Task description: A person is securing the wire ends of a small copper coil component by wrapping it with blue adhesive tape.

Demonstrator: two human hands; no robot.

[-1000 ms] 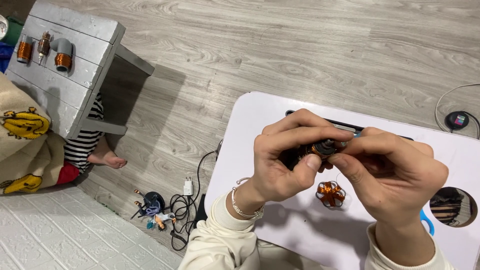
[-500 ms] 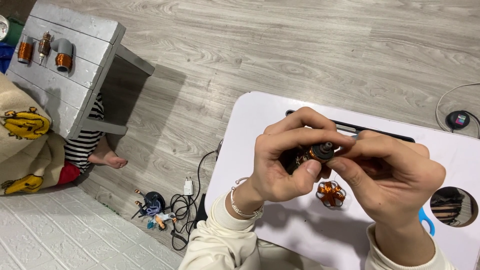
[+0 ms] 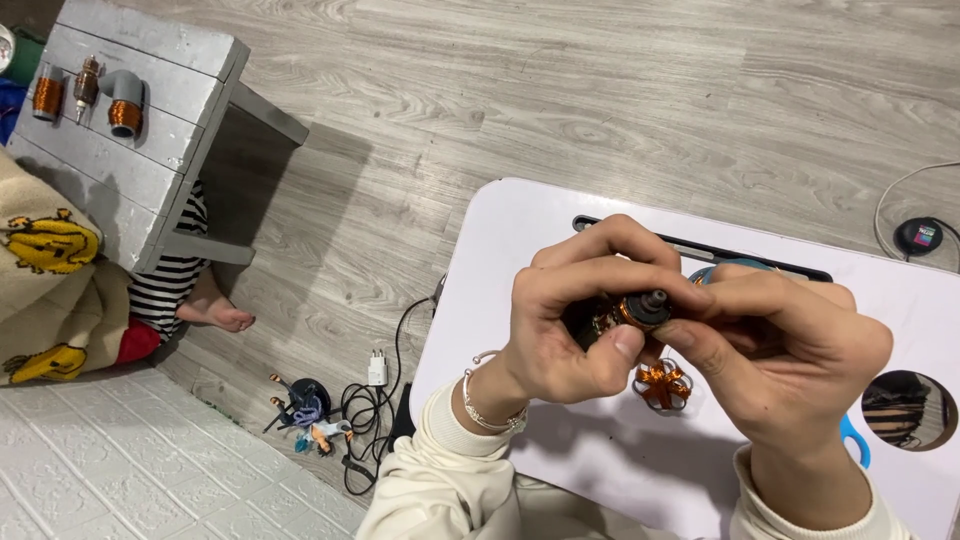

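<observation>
Both the left hand (image 3: 575,315) and right hand (image 3: 790,350) grip a small copper-wound motor (image 3: 640,310) above the white table (image 3: 520,230), its assembly seemingly unfinished, another copper winding (image 3: 662,385) lying untouched beneath.

Grey wooden stool (image 3: 150,150), tangled cables (image 3: 365,420), another person's bare foot (image 3: 215,315).

White table (image 3: 520,230), copper-orange coil (image 3: 661,385), grey wood-grain floor (image 3: 600,90).

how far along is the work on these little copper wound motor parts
Done, by the look of it: three copper-wound parts stand on the grey stool. In hand: the left hand and right hand both pinch a small rotor above the white table; what they do to it is hidden. Left: one more copper-wound piece lies on the table under the hands.
</observation>
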